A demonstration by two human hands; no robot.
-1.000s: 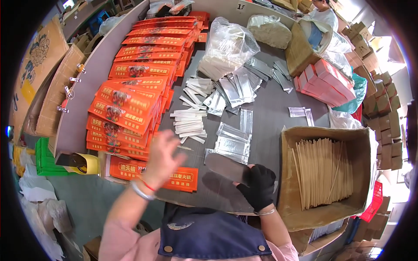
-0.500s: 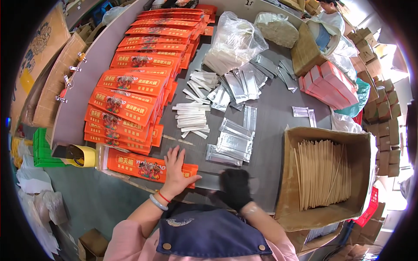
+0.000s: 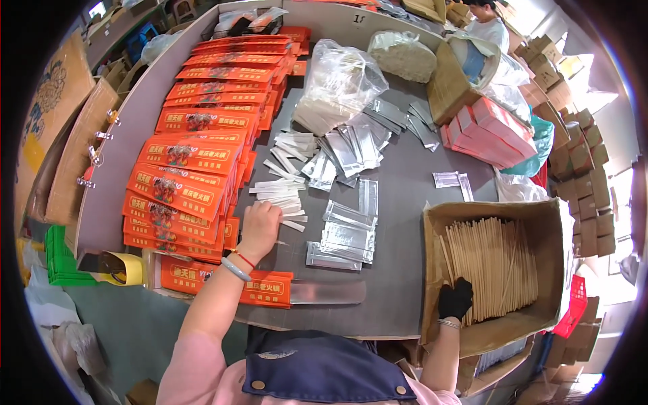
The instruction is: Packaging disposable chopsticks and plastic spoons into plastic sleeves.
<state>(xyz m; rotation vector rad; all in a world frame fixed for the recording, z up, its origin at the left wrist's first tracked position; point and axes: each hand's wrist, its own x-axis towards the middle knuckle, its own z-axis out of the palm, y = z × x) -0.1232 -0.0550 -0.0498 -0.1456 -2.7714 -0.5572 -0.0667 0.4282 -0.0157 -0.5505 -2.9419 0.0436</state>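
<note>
My bare left hand (image 3: 262, 228), with its fingers bent together, rests at the near-left edge of a pile of narrow white paper packets (image 3: 290, 147). Its fingertips are hidden, so what they pinch cannot be made out. Under that forearm lies an orange printed sleeve (image 3: 266, 289), with a smooth metal strip (image 3: 331, 292) sticking out to its right. My right hand (image 3: 456, 299), in a black glove, is inside the cardboard box (image 3: 437, 233), its fingers closed on the left side of the wooden chopsticks (image 3: 499, 270). Silvery flat packets (image 3: 347, 236) lie between my hands.
Stacked orange sleeves (image 3: 179, 185) fill the left side along the grey side wall. At the back are a clear plastic bag (image 3: 341, 84) and a wrapped bundle (image 3: 403, 57). Pink-red packs (image 3: 489, 135) stand behind the box. A yellow holder (image 3: 126, 268) sits at the left corner.
My left hand has left the orange sleeve and moved up to the white packets. My right hand has moved right, from the table's front into the chopstick box. The metal strip now shows.
</note>
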